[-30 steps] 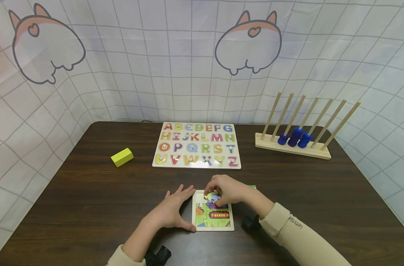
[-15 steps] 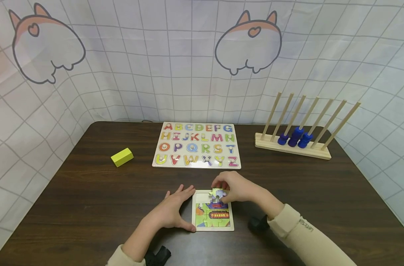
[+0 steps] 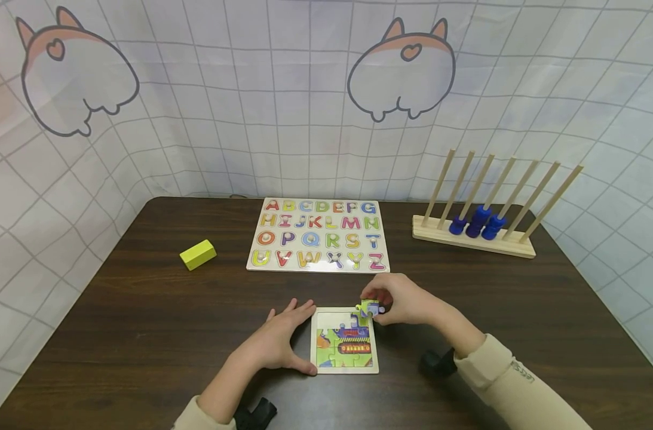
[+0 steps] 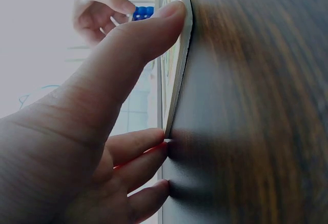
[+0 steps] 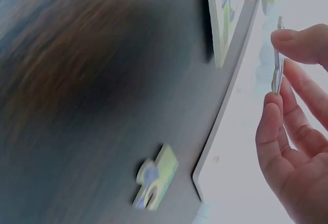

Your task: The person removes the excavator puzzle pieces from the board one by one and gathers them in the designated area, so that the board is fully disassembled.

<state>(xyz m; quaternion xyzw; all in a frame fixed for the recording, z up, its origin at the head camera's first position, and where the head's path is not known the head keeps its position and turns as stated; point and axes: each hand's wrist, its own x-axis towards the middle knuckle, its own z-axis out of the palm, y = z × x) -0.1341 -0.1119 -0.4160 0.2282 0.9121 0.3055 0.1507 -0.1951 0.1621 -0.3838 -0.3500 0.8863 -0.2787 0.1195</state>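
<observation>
My right hand (image 3: 407,300) pinches a jigsaw piece (image 3: 369,308) between thumb and fingers, over the upper right corner of a small puzzle tray (image 3: 375,358). In the right wrist view the piece (image 5: 277,73) shows edge-on, raised above the table. Several joined pieces (image 3: 345,348) with a tracked vehicle picture fill the tray's lower part, and its upper left part shows bare white. My left hand (image 3: 275,341) lies along the tray's left side, fingers spread and straight, thumb on the near corner. Another jigsaw piece (image 5: 156,178) lies on the table, hidden from the head view.
Behind the tray lies an alphabet board (image 3: 318,236) with knobbed letters. A yellow block (image 3: 198,255) sits at the left. At the back right stands a wooden peg rack (image 3: 472,237) with blue and purple beads (image 3: 478,222). A patterned cloth (image 3: 240,107) hangs behind the table.
My right hand has moved to the right with the jigsaw piece, from over the tray's upper middle to its upper right corner. The left hand has stayed in place.
</observation>
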